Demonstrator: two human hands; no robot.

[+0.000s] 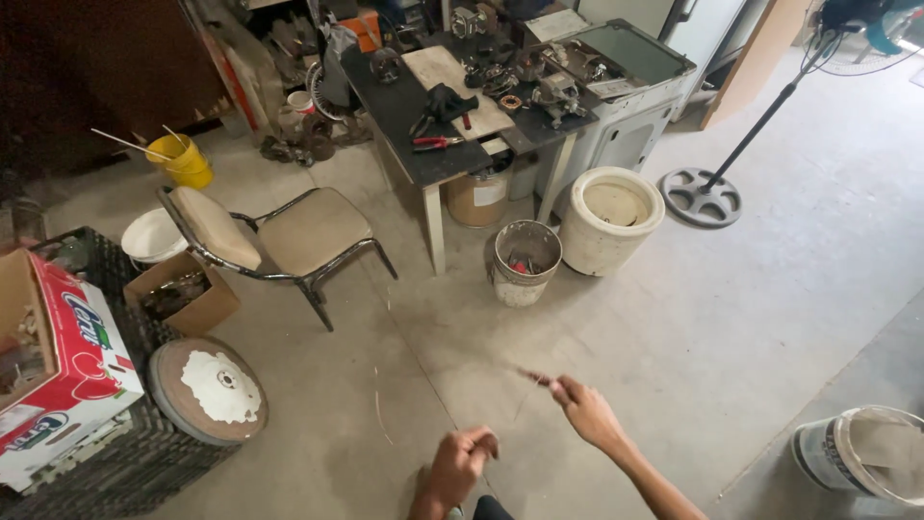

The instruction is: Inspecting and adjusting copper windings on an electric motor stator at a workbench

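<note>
Head view, looking down at a concrete floor (751, 318).

- Your right hand (587, 412): reached forward, fingers pinched together on a thin dark stick-like piece (535, 377) that pokes out to the left of the fingertips. It is blurred; you cannot tell what it is.
- Your left hand (462, 462): lower and nearer to you, curled into a loose fist. A fine wire (380, 409) runs along the floor beside it and seems to lead to it; whether the fist grips it cannot be told.
- The two hands are apart, both above bare floor.
- Ahead of your hands: a small metal bucket (526, 262) with odds and ends inside, just beside a larger white drum (610, 220).
- Behind these: a dark workbench (404, 135) loaded with motor parts, red-handled pliers (435, 143) and a black glove (445, 101).
- Left: a padded metal chair (279, 236), a yellow bucket (183, 159), a cardboard box (183, 294), a round disc (208, 389) and a red-and-white carton (67, 376) on a black crate (135, 472).
- Right: a fan stand's round base (701, 197); a white pail (866, 453) at the lower corner.
</note>
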